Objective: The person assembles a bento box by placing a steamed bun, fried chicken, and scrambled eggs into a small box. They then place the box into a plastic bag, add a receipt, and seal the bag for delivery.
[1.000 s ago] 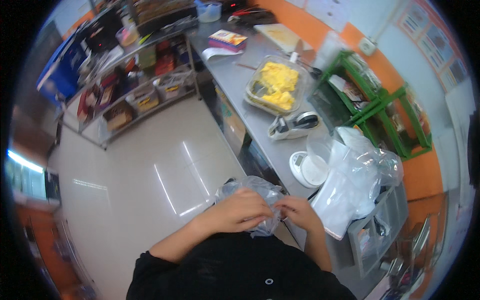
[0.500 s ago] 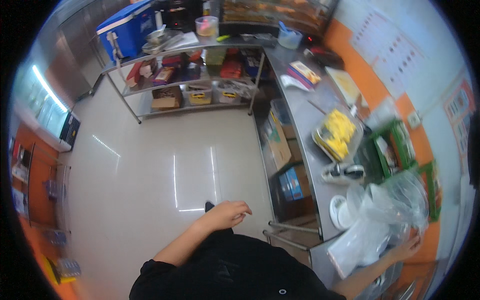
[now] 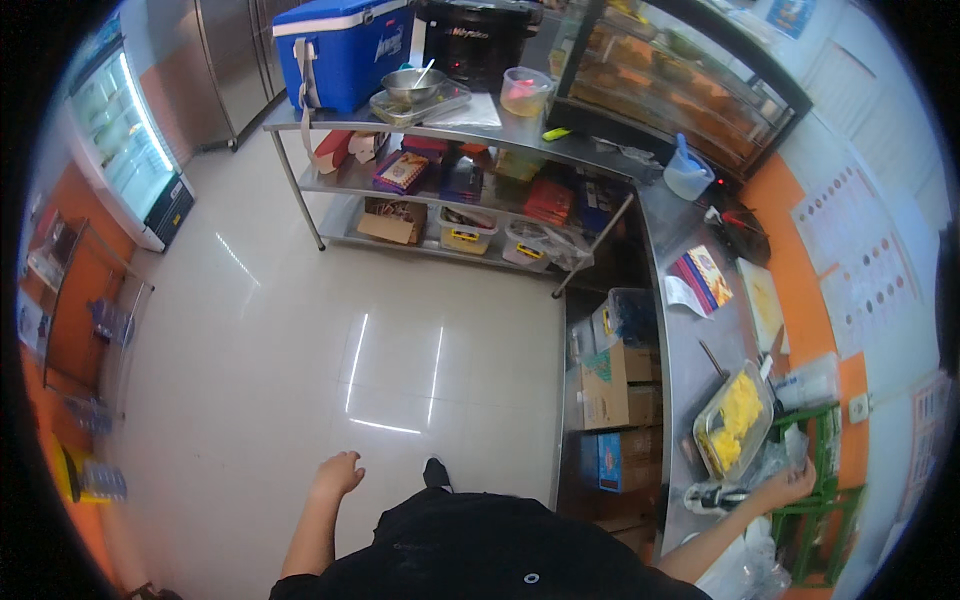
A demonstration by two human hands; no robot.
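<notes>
Your left hand [image 3: 340, 473] hangs out over the floor with its fingers loosely curled and nothing in them. Your right hand [image 3: 790, 485] is stretched out over the counter [image 3: 688, 350], by the green racks [image 3: 826, 430]. A scrap of clear plastic [image 3: 797, 444] shows at its fingertips; whether you grip it or only touch it, I cannot tell. White and clear bags [image 3: 738, 568] lie nearer you, partly behind your right forearm.

The step in hand looks like a one-handed reach among the plastic. From here, the move seems to call for a sure pinch on a single piece, with your wrist kept clear of the dispenser [image 3: 712, 498] just beside it, and your left hand is free to help.

Just beyond the dispenser stands the tray [image 3: 705, 437], with yellow food [image 3: 741, 405] in it. Farther along the counter are the board [image 3: 762, 305], the box [image 3: 707, 275] and, near the corner, the tub [image 3: 688, 182]. Farthest off, the blue cooler [image 3: 345, 70] sits on the other counter.
</notes>
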